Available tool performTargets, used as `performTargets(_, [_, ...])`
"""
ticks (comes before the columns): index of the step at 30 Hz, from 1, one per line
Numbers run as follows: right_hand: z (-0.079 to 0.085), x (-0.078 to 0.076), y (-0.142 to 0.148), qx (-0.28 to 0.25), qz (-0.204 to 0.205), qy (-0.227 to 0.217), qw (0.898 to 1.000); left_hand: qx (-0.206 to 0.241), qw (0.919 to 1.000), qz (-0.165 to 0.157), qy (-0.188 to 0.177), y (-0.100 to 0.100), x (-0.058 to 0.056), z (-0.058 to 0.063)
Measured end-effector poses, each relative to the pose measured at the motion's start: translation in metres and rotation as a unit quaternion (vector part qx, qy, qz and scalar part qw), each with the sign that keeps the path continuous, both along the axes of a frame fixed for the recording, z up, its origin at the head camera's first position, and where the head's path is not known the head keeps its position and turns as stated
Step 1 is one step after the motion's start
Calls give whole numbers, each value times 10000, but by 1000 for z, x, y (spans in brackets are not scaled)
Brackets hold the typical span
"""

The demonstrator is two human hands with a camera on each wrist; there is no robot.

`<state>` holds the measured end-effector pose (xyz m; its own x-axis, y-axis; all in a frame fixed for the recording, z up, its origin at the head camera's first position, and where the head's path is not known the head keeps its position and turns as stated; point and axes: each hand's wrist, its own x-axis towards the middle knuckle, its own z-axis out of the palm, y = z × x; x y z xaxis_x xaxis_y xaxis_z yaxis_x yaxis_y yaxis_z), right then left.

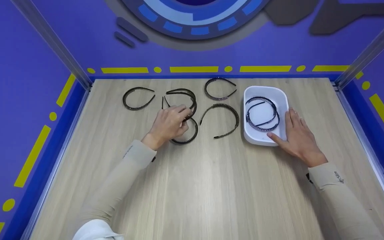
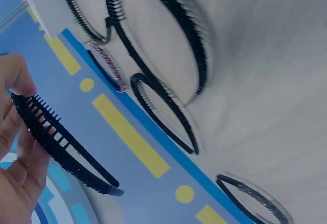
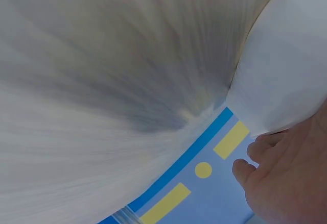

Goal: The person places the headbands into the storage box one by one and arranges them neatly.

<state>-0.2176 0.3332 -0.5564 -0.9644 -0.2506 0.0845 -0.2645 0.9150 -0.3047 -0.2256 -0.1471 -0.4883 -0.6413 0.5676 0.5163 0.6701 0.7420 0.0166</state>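
My left hand pinches a black toothed headband between thumb and fingers, its loose ends pointing away from the palm in the left wrist view. In the head view that hand partly covers the held headband, above another black headband on the table. My right hand rests against the right side of a white plastic container, fingers straight along its wall and thumb by the front rim. Inside the container lie two overlapping dark headbands. The right wrist view shows only part of that hand beside the white wall.
More dark headbands lie on the wooden table: one at the left, a glittery one near the back edge, and a toothed one left of the container. Blue panels enclose the back and sides.
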Motion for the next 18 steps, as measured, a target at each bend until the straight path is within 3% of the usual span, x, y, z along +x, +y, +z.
performTargets(7, [0,1,0,-18,29,25,10000,213,9990,-385,76,15,-2,6])
performTargets(18, [-1,2,-1,-61,25,31,10000,5,9973,-651,334,41,-9,15])
